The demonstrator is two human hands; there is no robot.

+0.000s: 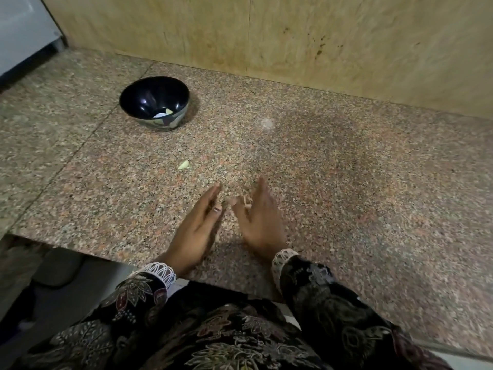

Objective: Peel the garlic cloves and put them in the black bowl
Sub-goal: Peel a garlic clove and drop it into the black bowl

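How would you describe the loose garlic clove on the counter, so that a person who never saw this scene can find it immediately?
Start at the black bowl on the speckled granite counter, far left. Come toward the person's hands: the garlic clove lies alone on bare stone between them. It is small and pale yellow-green, touching nothing, unlike the pale pieces inside the bowl.

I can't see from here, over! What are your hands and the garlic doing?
Left hand open, flat. Right hand pinching garlic skins. One garlic clove loose on counter; black bowl holds some. Path clear.
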